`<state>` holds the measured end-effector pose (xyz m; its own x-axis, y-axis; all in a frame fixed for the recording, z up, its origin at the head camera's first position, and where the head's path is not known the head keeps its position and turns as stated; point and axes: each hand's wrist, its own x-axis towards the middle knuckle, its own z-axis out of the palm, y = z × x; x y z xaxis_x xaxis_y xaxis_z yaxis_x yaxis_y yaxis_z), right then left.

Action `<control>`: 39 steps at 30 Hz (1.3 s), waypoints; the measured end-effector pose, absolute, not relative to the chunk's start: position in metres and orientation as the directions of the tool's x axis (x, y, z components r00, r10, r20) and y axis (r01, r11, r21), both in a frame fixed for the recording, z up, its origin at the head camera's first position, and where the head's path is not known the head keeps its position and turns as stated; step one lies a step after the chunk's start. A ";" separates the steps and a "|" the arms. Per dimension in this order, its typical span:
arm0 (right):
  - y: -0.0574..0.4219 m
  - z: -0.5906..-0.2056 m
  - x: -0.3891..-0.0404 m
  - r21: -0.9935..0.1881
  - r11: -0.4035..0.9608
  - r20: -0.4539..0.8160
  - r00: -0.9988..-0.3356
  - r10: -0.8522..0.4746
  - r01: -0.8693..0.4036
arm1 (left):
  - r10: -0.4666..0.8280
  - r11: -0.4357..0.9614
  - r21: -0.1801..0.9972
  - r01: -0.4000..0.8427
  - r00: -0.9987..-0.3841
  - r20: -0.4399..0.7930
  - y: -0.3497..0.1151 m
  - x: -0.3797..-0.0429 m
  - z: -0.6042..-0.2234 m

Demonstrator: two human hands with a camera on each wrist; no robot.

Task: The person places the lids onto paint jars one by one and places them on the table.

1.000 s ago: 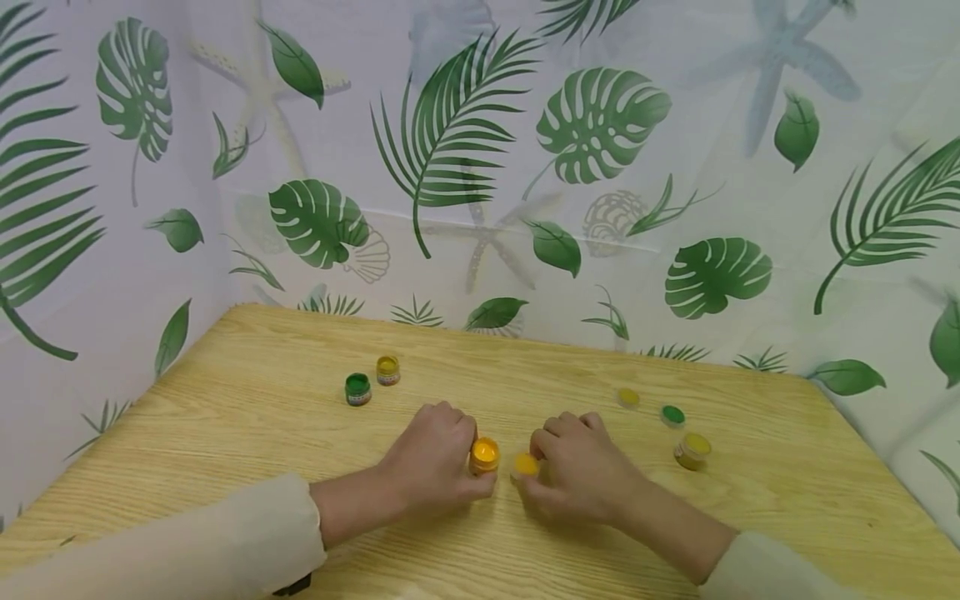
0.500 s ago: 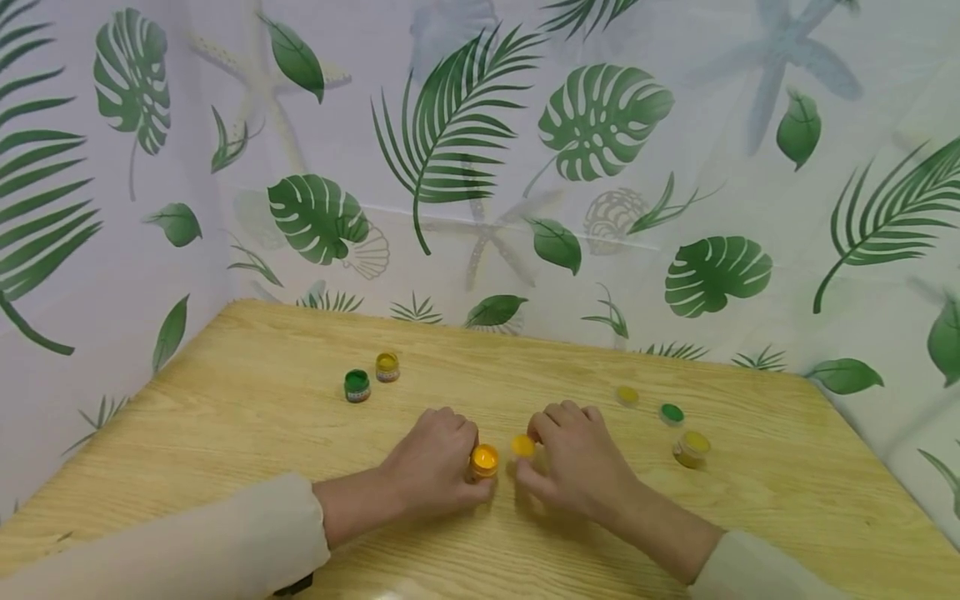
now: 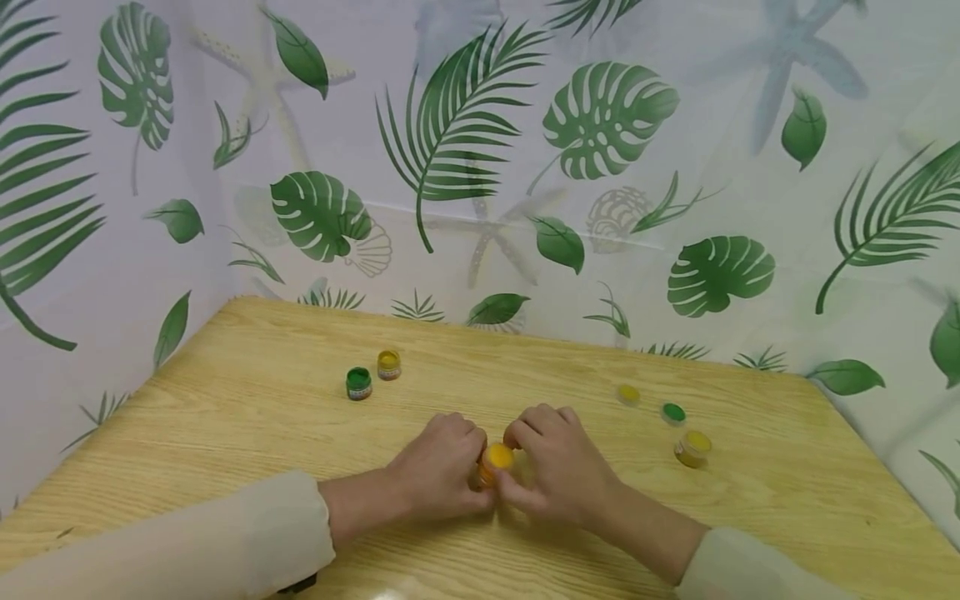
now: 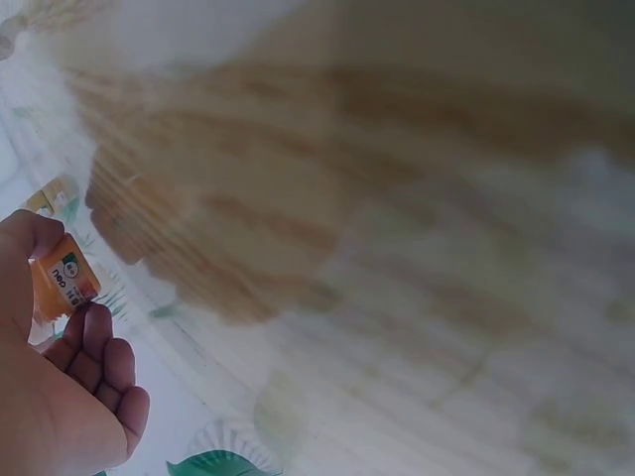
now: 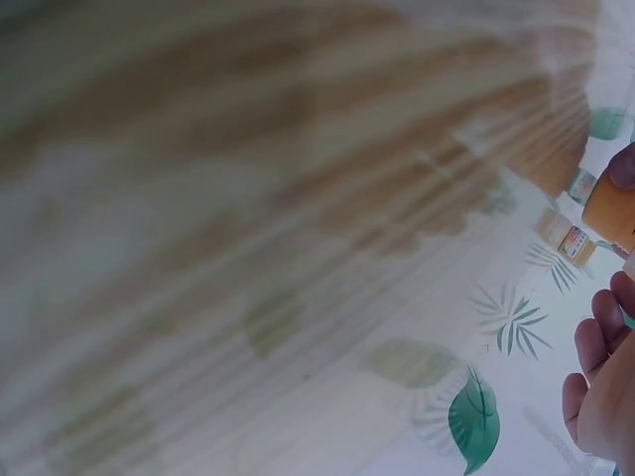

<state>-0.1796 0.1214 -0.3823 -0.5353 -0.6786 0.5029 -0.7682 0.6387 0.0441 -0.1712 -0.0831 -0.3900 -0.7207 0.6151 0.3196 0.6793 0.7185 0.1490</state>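
Note:
A small jar of orange paint (image 3: 487,477) stands near the front middle of the table, between both hands. My left hand (image 3: 442,468) grips it from the left; its printed label shows in the left wrist view, where the jar (image 4: 67,278) sits between thumb and fingers. On the jar's mouth lies the orange lid (image 3: 498,455), pinched from the right by the thumb and fingers of my right hand (image 3: 561,468). Whether the lid is fully seated cannot be told. The orange jar (image 5: 609,210) is partly cut off in the right wrist view.
Farther back on the left stand an open green paint jar (image 3: 358,385) and an open yellow one (image 3: 388,367). To the right lie a yellow lid (image 3: 628,394) and a green lid (image 3: 673,413), with a closed yellow jar (image 3: 693,448) beside them. A leaf-patterned cloth (image 3: 480,167) hangs behind the table.
My right hand has carried the orange lid leftward onto the open orange jar, covering its mouth. My left hand has kept its grip on the jar, shifting slightly right.

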 end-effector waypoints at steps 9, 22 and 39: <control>0.121 -0.382 -0.178 0.055 0.628 0.450 -0.542 -0.709 -0.776 | 0.624 0.710 0.138 0.690 -0.708 0.330 -0.083 -0.172 -0.390; 0.120 -0.381 -0.177 0.072 0.615 0.403 -0.541 -0.738 -0.785 | 0.659 0.682 0.140 0.718 -0.687 0.306 -0.082 -0.172 -0.388; 0.117 -0.383 -0.177 0.087 0.621 0.450 -0.525 -0.722 -0.779 | 0.686 0.663 0.088 0.743 -0.651 0.324 -0.082 -0.170 -0.389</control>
<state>-0.1775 0.1168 -0.3835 -0.5255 -0.7220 0.4501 -0.7790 0.6210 0.0866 -0.1697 -0.0821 -0.3885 -0.6512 0.6864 0.3238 0.7431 0.6633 0.0883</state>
